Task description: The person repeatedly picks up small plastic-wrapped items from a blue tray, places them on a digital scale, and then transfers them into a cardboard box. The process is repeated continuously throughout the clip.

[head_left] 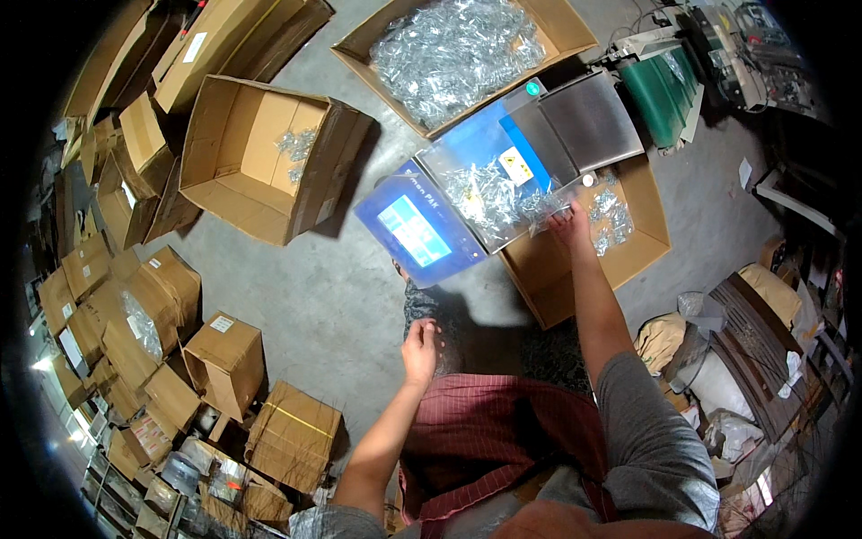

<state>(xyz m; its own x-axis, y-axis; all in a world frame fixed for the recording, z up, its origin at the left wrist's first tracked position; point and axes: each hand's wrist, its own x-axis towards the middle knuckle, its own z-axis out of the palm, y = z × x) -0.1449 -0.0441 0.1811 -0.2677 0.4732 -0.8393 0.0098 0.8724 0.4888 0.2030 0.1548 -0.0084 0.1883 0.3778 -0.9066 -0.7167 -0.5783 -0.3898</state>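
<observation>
My right hand (572,226) is at the right front corner of a blue machine (422,229) with a lit screen. Its fingers are curled on a small clear bag of metal parts (541,216) at the edge of the machine's top. Beside it, on that top, lies a pile of shiny small metal parts (489,196); some look bagged, but single pieces are hard to make out. My left hand (421,352) hangs in front of my apron, apart from the machine. Its fingers are loosely curled in, with nothing visible in them.
Under the machine's right side stands an open carton (646,216) with several small bags in it. A large carton (575,31) full of clear bags is behind. Another open carton (233,202) stands left. Stacked boxes (224,341) line the left, and a green conveyor belt (660,99) is far right.
</observation>
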